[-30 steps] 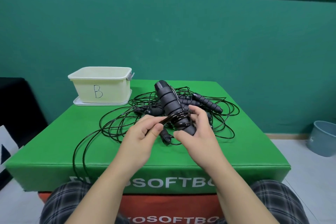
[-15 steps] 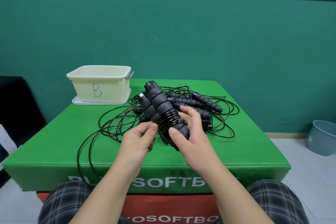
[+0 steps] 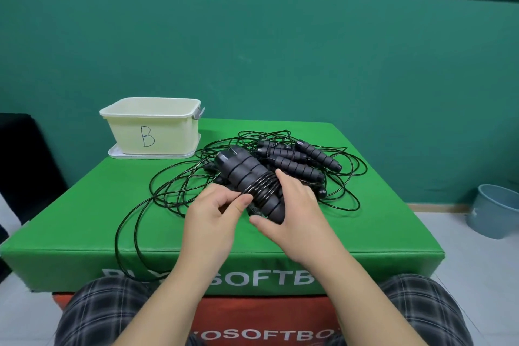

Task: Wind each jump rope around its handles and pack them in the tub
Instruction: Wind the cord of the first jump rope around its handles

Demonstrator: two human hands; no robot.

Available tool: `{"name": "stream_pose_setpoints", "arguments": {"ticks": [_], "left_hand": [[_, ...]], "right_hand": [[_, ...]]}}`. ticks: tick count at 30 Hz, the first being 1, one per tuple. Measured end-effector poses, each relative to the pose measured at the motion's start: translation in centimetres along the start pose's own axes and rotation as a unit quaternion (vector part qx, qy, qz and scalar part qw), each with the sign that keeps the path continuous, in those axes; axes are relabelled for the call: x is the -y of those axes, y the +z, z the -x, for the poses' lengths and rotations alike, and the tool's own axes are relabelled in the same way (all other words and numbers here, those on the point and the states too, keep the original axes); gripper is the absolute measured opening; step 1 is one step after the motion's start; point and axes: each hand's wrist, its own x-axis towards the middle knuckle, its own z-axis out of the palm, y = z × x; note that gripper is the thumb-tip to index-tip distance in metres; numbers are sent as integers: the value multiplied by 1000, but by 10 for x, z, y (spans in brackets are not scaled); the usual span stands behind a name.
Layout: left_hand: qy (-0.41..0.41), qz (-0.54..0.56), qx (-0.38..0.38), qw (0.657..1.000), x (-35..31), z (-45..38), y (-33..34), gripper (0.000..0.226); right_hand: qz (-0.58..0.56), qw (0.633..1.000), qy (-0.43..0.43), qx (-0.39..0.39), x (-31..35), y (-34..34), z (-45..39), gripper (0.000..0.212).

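- Handles [image 3: 247, 177], paired and black, sit tilted in front of us above the green block [image 3: 84, 219], cord [image 3: 261, 187] coiled round their middle.
- Our right hand [image 3: 295, 213] grips their lower end.
- Our left hand [image 3: 213, 213] pinches the cord.
- More ropes [image 3: 303, 160] lie tangled at 1 o'clock.
- We see the tub [image 3: 153, 126] at 10 o'clock.

Ribbed foam jump-rope handles [image 3: 250, 177] and thin cords [image 3: 168, 191] showing black. Rectangular plastic tub [image 3: 153, 132] reading pale cream, dark "B" handwritten on front, sitting on white lid [image 3: 118, 153]. Padded box top [image 3: 84, 219] showing bright green with white lettering; lower box [image 3: 280, 314] orange-red. Wall [image 3: 280, 50] teal. Round bin [image 3: 491, 211] blue-grey. Trousers [image 3: 98, 312] showing dark plaid.
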Motion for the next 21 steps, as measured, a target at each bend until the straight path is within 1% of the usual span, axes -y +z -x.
{"name": "stream_pose_setpoints", "arguments": {"ticks": [3,6,8,9,11,13,15,17,18,19,21], "left_hand": [[24,15,37,999,2,3,2,27],[14,63,77,995,9,3,3,17],[-16,90,86,992,14,3,6,16],[-45,111,82,989,15,3,8,15],[-117,167,68,977,12,3,13,14],[-158,199,72,965,8,1,13,13],[-171,202,98,959,8,-2,10,9],[-182,213,134,951,7,-4,7,19],[-189,218,146,946,8,-4,5,22],[-194,223,149,944,8,-3,3,23],[-199,227,127,945,11,-3,1,23]], "right_hand": [[-16,999,28,-35,0,-4,-2,84],[-95,992,43,-66,0,-4,0,73],[-167,982,58,-72,2,-5,3,65],[-200,975,64,-71,3,-5,3,62],[-242,965,70,-73,6,-4,4,63],[-274,956,73,-74,9,-3,4,64],[-333,939,74,-45,8,0,5,61],[-398,914,75,-14,7,0,4,51],[-412,908,75,-10,6,-1,4,47],[-416,906,75,-14,6,-3,4,45],[-387,918,78,-28,6,-5,2,47]]}}
